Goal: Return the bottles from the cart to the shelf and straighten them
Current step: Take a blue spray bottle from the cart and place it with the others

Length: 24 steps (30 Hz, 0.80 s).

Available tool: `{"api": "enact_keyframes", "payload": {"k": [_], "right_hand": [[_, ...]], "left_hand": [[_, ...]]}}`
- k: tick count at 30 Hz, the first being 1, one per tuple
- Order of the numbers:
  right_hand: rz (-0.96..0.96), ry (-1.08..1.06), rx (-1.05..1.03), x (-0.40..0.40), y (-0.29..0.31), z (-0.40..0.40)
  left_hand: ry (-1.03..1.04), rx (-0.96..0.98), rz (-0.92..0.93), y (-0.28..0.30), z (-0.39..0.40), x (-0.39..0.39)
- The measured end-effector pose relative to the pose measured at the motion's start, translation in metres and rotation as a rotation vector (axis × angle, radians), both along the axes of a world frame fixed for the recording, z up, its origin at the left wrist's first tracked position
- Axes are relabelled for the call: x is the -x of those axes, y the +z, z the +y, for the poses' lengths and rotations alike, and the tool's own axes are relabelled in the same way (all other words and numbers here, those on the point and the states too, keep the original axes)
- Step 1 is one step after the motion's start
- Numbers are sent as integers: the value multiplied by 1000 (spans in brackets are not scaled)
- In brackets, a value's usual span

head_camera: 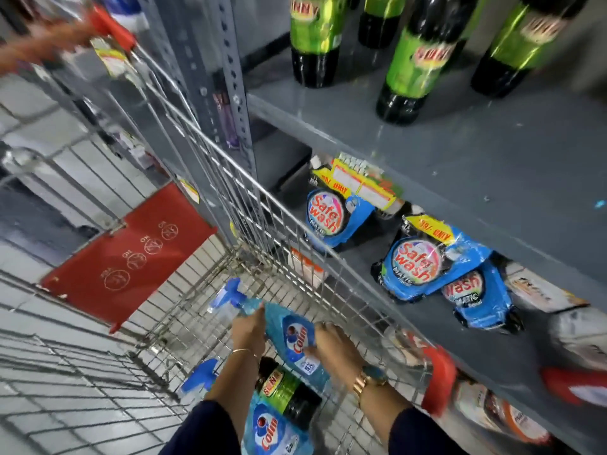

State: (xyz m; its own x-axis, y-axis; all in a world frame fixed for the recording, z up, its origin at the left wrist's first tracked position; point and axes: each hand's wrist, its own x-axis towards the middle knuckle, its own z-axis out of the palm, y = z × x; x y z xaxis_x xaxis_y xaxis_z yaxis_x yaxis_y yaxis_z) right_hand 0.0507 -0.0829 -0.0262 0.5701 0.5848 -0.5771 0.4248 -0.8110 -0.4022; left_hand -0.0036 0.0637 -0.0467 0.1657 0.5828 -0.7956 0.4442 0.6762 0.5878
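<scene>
A blue Colin spray bottle lies tilted inside the wire cart. My left hand grips its neck just below the blue trigger. My right hand holds its lower body. Beneath them in the cart lie a dark bottle with a green label and a second blue Colin spray bottle. On the grey shelf to the right stand several dark bottles with green labels.
Blue Safe wash pouches fill the lower shelf beside the cart. The cart's red child-seat flap hangs at left. Another person's hand is at the red cart handle, top left. A grey perforated shelf upright stands close to the cart.
</scene>
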Motion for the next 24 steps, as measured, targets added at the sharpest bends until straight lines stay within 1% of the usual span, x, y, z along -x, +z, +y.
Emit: {"api": "enact_keyframes", "payload": {"k": [2,3,7,10,12,14,15,18,20,22,24], "right_hand": [[-74,29,-25,-1,24,2],[-116,35,-50,-1,41,0],[-250,-22,-154,-1,108,-17],[-365,-81,-306,1,149,-39],[-406,-135,-418,2,173,-58],[-439,-217,-501,0,196,-81],[-481,-242,-534,-2,205,-92],[-577,-320,-638,-10,235,-135],[-621,-391,-645,-16,250,-161],[-632,-496,-663,-21,262,-190],[-624,-593,-716,-27,272,-217]], "left_hand": [[46,-58,-11,23,0,1],[62,-88,-45,40,-1,2],[50,-285,-297,111,-16,0],[-18,-455,-290,170,-36,-6],[24,-548,-382,208,-55,-12],[35,-642,-403,242,-78,-23],[30,-672,-443,257,-89,-28],[-59,-737,-619,302,-135,-45],[-150,-813,-736,327,-164,-59],[-279,-877,-829,349,-197,-74],[-404,-953,-880,369,-227,-89]]}}
